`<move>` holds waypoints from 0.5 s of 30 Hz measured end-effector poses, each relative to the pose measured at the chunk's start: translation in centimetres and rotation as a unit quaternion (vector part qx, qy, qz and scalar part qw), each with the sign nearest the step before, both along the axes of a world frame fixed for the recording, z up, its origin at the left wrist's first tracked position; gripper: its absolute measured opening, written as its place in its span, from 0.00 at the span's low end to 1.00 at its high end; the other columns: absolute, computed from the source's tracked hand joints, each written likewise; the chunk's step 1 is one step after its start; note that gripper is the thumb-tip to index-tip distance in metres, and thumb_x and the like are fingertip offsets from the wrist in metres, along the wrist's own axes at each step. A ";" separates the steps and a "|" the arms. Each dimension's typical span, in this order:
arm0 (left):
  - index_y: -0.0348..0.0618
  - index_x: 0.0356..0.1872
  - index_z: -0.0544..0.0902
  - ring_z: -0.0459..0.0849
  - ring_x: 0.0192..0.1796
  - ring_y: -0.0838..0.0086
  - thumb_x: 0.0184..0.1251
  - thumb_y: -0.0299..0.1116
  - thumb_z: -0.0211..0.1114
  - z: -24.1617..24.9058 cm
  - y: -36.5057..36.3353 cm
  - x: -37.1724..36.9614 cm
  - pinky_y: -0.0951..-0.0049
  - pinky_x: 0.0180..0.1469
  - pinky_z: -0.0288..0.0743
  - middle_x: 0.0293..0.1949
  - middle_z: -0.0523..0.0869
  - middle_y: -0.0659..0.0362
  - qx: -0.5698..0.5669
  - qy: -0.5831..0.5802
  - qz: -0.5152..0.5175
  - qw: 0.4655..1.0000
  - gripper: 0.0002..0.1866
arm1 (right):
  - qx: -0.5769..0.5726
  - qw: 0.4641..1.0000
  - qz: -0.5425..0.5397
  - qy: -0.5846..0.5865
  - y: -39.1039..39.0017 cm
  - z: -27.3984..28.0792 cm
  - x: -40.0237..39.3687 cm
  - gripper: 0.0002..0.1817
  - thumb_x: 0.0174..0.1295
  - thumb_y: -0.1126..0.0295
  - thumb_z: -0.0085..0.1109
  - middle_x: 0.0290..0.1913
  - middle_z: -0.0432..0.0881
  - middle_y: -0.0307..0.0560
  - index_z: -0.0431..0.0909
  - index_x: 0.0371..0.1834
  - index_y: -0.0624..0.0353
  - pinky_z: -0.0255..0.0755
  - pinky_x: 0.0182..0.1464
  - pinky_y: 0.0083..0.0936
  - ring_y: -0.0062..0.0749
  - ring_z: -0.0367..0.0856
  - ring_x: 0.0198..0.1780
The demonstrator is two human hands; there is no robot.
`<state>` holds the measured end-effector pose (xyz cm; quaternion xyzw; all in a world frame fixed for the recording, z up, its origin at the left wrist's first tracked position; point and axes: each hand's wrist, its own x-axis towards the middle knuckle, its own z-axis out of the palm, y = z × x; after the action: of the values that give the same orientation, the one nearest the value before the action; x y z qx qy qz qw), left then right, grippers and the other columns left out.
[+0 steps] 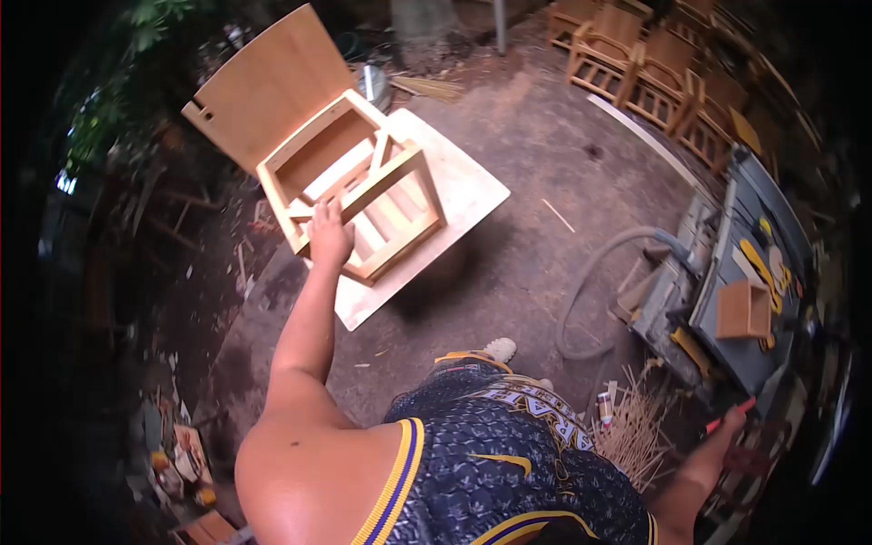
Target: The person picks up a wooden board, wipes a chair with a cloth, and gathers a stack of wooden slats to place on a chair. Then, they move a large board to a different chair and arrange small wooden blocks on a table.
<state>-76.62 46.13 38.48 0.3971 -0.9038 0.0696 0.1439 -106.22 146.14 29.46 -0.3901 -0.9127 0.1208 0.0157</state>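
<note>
A light wooden frame [391, 182], like a small chair or desk with a broad curved panel [272, 86] raised behind it, rests on a pale board [463, 177] at upper centre. My left hand [330, 234] is on the frame's near left corner, its fingers over the wooden rail. Far to the lower right, my right hand [732, 420] is closed on a thin red object [747, 405], beside the edge of a grey machine table. What the red object is cannot be made out.
At right stands a grey machine table [718, 272] with a small wooden box [743, 310] and yellow tools on it. A grey hose [568, 309] curls on the floor. Thin sticks [631, 431] lie near my body. Wooden chairs [658, 77] line the upper right.
</note>
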 end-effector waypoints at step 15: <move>0.46 0.57 0.75 0.64 0.67 0.54 0.56 0.45 0.66 -8.1 18.9 20.2 0.62 0.65 0.61 0.64 0.67 0.43 0.238 0.067 0.329 0.911 0.27 | 0.085 0.993 -0.006 -0.080 0.8 2.7 -12.7 0.27 0.59 0.51 0.51 0.42 0.80 0.65 0.77 0.44 0.70 0.73 0.47 0.40 0.55 0.79 0.46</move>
<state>-56.44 65.05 30.33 0.6983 -0.6999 -0.1304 0.0743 -118.95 146.96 32.18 -0.4009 -0.9158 0.0107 -0.0232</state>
